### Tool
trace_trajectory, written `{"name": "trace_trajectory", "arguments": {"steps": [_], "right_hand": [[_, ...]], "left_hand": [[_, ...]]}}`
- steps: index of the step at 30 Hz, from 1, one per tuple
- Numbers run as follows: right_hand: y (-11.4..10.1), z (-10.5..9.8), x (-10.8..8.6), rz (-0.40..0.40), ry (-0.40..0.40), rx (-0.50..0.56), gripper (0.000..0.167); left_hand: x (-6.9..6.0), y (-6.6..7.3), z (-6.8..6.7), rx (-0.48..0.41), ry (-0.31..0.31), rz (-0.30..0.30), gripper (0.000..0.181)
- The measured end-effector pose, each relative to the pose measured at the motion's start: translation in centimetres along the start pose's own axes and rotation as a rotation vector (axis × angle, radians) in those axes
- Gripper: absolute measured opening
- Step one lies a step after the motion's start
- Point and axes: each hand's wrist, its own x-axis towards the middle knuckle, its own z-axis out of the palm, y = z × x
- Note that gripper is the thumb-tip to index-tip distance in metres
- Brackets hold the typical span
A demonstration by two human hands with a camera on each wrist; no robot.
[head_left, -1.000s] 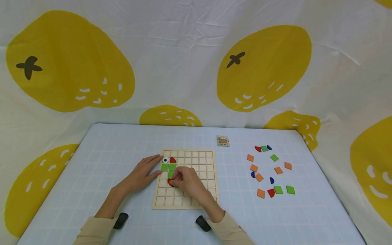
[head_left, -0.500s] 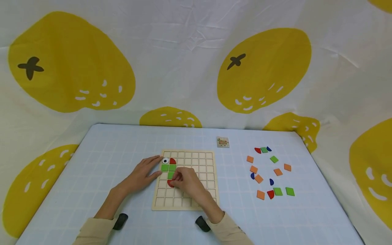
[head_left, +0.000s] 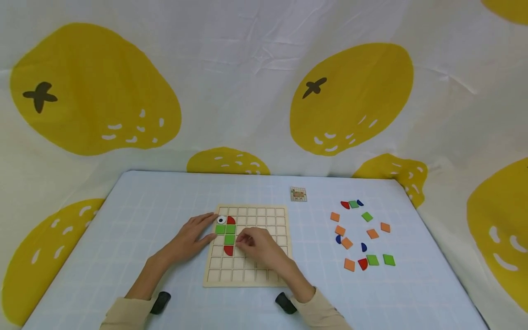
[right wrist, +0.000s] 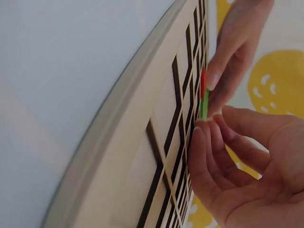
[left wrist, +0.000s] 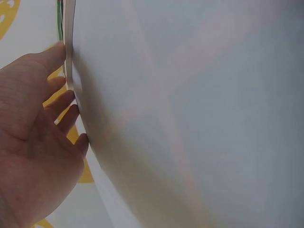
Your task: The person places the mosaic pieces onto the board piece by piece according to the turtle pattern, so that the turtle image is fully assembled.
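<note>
A wooden grid board [head_left: 270, 212] lies on the table. In its left columns sit a white eye disc [head_left: 221, 220], an upper red quarter-circle piece [head_left: 231, 220], several green square tiles [head_left: 229, 239] and a lower red quarter-circle piece [head_left: 228, 250]. My left hand [head_left: 187, 240] rests at the board's left edge, fingers extended; the left wrist view shows its fingertips against that edge. Just right of the lower red piece, my right hand [head_left: 261, 247] hovers close over the board or touches it; which, I cannot tell. Its fingers are loosely bent, with nothing visible between them.
Loose pieces are scattered on the table at right: orange diamonds [head_left: 349, 265], green diamonds [head_left: 389, 260], blue half-circles [head_left: 364, 247] and red quarter-circles [head_left: 363, 264]. A small pattern card [head_left: 299, 194] lies behind the board. Fruit-printed cloth [head_left: 231, 101] hangs behind the table.
My right hand has come off the lower red quarter-circle and shifted slightly right, leaving that piece in its cell. My left hand stays at the board's edge.
</note>
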Motion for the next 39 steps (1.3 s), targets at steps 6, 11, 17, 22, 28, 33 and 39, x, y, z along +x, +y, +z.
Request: {"name": "trace_trajectory", "arguments": {"steps": [6, 11, 17, 22, 28, 33, 39], "right_hand": [[0.6, -0.9, -0.6, -0.022, 0.025, -0.037, 0.008], [1.2, -1.8, -1.1, -0.043, 0.046, -0.060, 0.008], [2.2, -3.0, -1.8, -0.042, 0.087, -0.072, 0.008], [2.8, -4.1, -2.3, -0.044, 0.130, -0.087, 0.008], [3.7, -5.6, -2.9, -0.027, 0.183, -0.093, 0.011], [4.6, -6.9, -3.4, -0.015, 0.242, -0.118, 0.013], [5.4, -8.3, -4.2, 0.017, 0.302, -0.152, 0.013]], "left_hand": [[-0.1, 0.2, -0.1, 0.000, -0.003, -0.011, 0.062], [-0.2, 0.1, 0.0, 0.002, -0.004, -0.018, 0.063], [-0.2, 0.0, 0.0, 0.010, -0.007, -0.015, 0.063], [-0.2, 0.0, 0.0, 0.013, -0.003, -0.010, 0.063], [-0.1, 0.2, -0.1, 0.002, -0.004, 0.003, 0.062], [-0.1, 0.3, -0.2, -0.005, -0.003, 0.009, 0.062], [-0.2, 0.2, 0.0, -0.005, 0.004, 0.011, 0.061]]}}
